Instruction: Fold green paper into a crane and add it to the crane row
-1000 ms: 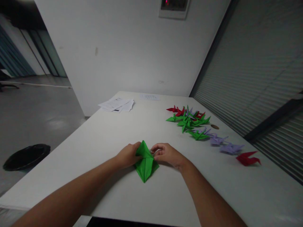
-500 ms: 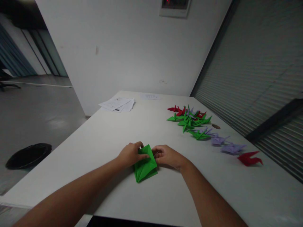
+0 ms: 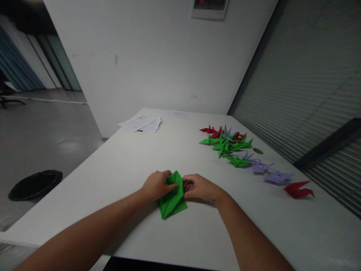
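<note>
A partly folded sheet of green origami paper (image 3: 172, 201) rests on the white table (image 3: 124, 222), its layers spread toward me and one corner pointing away. My left hand (image 3: 156, 185) grips its left side, thumb on top and fingers behind. On the opposite side, my right hand (image 3: 196, 187) has its curled fingers and thumb at the paper's right edge; the fingertips are partly hidden. The right flap now stands narrower, bent inward along a crease.
Folded green cranes (image 3: 224, 146) lie in a pile with red and purple ones at the right. Purple cranes (image 3: 278, 177) and a red crane (image 3: 299, 190) trail nearer. Loose papers (image 3: 141, 123) lie at the far left. A black-lined bin (image 3: 35, 184) stands on the floor.
The green paper's right edge has been pushed inward by my right hand, so its upper layer looks narrower. My left hand stays nearly in place, holding the paper.
</note>
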{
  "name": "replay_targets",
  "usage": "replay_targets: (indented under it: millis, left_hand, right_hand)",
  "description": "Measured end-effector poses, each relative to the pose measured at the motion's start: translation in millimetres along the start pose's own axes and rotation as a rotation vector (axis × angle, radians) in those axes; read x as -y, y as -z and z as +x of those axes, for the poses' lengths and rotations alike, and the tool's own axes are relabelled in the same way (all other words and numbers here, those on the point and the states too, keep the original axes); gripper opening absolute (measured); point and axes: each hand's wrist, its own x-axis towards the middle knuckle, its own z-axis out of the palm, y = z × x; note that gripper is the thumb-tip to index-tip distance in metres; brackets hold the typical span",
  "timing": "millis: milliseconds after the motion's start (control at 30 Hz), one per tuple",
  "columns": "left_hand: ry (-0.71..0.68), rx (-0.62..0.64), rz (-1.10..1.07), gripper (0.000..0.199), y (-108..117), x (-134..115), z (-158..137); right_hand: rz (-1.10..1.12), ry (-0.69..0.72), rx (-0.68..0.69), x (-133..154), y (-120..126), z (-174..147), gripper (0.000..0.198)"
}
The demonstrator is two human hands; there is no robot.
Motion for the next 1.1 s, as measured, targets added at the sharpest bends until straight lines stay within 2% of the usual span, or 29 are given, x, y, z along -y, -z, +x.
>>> replay_targets:
  millis: [333, 533, 900, 967, 1033, 1100]
  left_hand:
    - [-0.067, -0.001, -0.093, 0.031, -2, 9, 3]
    - [-0.107, 0.033, -0.201, 0.033, -1, 12, 4]
    - [-0.159, 0.068, -0.258, 0.036, 0, 16, 4]
    - [-0.191, 0.035, -0.291, 0.036, 2, 18, 3]
    - [-0.226, -0.091, -0.276, 0.027, 6, 20, -1]
    - [-0.327, -0.237, -0.198, 0.013, 12, 19, -8]
  right_hand:
    - [-0.197, 0.069, -0.186, -5, -11, 11, 0.025]
    - [-0.398, 0.045, -0.281, -6, -15, 14, 0.022]
    - [-0.547, -0.017, -0.37, -4, -19, 19, 0.008]
    - [-0.538, -0.013, -0.387, -4, -17, 19, 0.005]
    - [-0.507, 0.006, -0.396, -5, -16, 19, 0.005]
    - [-0.466, 0.006, -0.402, -6, -14, 19, 0.005]
